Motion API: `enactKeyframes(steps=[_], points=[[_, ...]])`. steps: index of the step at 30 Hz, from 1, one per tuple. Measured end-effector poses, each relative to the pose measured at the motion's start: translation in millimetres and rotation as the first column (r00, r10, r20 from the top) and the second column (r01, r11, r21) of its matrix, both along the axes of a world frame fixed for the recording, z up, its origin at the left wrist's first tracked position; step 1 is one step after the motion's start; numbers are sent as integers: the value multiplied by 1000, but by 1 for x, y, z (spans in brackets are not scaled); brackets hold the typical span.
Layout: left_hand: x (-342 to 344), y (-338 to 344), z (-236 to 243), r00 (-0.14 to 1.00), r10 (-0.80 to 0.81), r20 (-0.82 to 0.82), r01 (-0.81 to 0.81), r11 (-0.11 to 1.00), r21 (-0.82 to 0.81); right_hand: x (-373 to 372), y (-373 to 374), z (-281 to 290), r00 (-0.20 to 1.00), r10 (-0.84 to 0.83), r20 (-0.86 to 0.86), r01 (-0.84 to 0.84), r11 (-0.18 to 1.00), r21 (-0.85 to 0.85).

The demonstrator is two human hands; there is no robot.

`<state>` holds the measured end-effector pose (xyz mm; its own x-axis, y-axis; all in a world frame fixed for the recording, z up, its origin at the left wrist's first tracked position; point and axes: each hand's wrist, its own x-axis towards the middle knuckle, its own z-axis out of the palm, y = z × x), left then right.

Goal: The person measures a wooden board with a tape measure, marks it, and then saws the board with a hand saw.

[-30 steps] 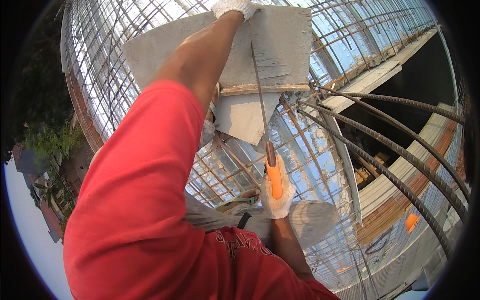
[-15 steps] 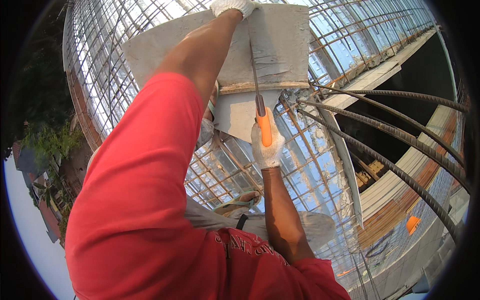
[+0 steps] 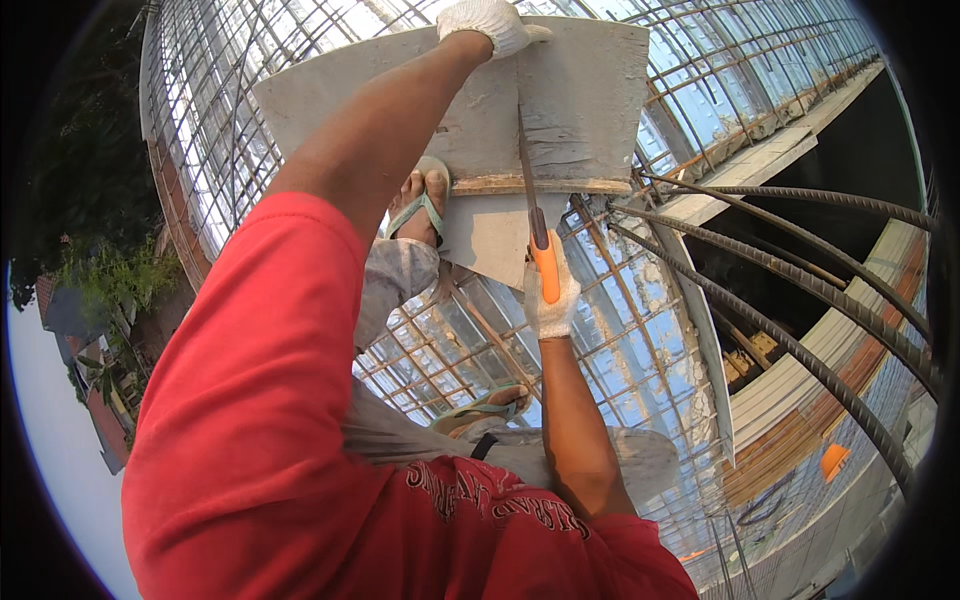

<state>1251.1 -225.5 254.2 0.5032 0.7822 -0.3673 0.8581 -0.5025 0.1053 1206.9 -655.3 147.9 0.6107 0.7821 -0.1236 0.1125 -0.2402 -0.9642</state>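
The grey board (image 3: 580, 95), a flat sheet smeared with dried cement, lies on the rebar mesh (image 3: 690, 90) near its far edge, resting on a wooden batten (image 3: 545, 186) that runs under its near side; a hand saw (image 3: 530, 195) stands in a cut through the board, its thin blade running from the far edge toward the near edge, its orange handle below the batten; the right hand (image 3: 550, 295), in a white knit glove, is wrapped tight around that orange handle, fingers pressed together on it; the left hand (image 3: 490, 22), gloved alike, lies on the far edge of the board just left of the cut, palm down, pressing rather than clasping; whether its fingers curl over the edge cannot be told; a foot in a green sandal (image 3: 420, 205) stands on the near left part of the board, beside the batten; a second sandalled foot (image 3: 485, 405) rests on the mesh nearer the person; bent rebar rods (image 3: 790, 290) arc off the right edge of the mesh over a dark gap.
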Motion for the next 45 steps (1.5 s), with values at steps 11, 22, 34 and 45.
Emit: enactKeyframes(steps=[11, 22, 34, 45], points=[[-74, -28, 92, 958, -264, 115, 263, 965, 25, 19, 48, 46, 979, 6, 205, -22, 997, 79], [-64, -56, 67, 957, -284, 52, 278, 955, 101, 6, -73, 125, 993, 59, 107, -24, 954, -298], [-54, -94, 76, 971, -239, -28, 241, 966, 96, -10, -128, 30, 959, 273, -70, -281, 905, -319], [-114, -218, 72, 862, -499, -89, 495, 866, -63, -3, -145, 32, 938, 305, -163, -346, 855, -387]])
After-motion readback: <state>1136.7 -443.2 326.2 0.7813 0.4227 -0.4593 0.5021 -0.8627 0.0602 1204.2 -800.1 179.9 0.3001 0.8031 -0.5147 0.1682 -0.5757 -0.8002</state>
